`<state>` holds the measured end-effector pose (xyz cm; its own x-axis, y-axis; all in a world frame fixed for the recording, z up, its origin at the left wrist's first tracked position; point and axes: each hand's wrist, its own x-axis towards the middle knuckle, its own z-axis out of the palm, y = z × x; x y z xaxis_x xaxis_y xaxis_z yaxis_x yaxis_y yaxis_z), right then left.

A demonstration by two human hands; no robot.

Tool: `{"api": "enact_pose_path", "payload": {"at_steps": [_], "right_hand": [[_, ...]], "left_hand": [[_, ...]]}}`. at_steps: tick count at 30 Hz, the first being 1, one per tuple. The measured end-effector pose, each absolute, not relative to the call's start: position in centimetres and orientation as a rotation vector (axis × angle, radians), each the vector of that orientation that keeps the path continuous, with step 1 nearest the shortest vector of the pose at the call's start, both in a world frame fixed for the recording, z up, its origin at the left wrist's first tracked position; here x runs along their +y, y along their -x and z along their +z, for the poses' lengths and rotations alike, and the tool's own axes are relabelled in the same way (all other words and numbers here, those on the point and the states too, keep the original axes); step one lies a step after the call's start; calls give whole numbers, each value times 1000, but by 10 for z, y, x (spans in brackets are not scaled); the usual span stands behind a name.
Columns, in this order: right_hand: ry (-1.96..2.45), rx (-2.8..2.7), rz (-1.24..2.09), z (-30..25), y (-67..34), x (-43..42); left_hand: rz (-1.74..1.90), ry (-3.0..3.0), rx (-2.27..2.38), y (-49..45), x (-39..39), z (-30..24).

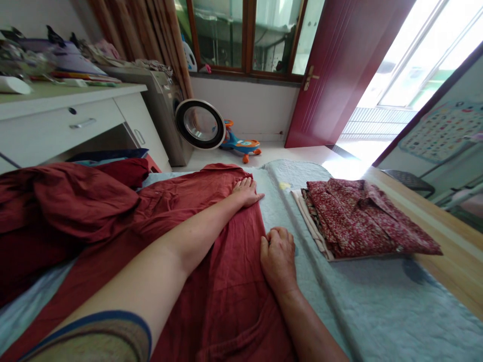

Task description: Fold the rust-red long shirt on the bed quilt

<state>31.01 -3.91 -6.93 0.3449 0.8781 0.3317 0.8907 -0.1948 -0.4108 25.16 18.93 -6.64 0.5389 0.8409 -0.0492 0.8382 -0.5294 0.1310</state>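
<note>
A plain red garment (pixel 234 271) lies spread on the light blue quilted bed cover (pixel 362 301), with wrinkles and a long seam or fold showing. Near its far right corner, my left hand (pixel 247 192) rests flat on the cloth, fingers stretched out and thumb apart. Closer to me, my right hand (pixel 279 251) sits at the garment's right edge, partly over the bed cover. Its fingers are curled down and their tips are hidden, so whether they pinch the cloth does not show.
Folded patterned red clothing (pixel 370 216) lies stacked at right. More red cloth (pixel 68 201) is heaped at left. Beyond the bed stand a white desk (pixel 49 125), a washing machine with its round door (pixel 199 124) swung out, a blue-orange ride-on toy (pixel 241 145) and a red door (pixel 339 70).
</note>
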Motion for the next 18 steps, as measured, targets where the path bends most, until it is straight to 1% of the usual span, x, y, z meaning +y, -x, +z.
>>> {"api": "enact_pose_path", "payload": {"at_steps": [5,10,18], "right_hand": [[2091,-1549,-33,-70,-310,-39],[2080,-1548,-44,-69,-310,-39],[2049,-1525,3,-70,-310,-39]], "left_hand": [[24,-2614,1453,-256,209,-67],[92,-2610,1474,-259,216,-68],[133,-2580,1483,-260,185,-58]]}}
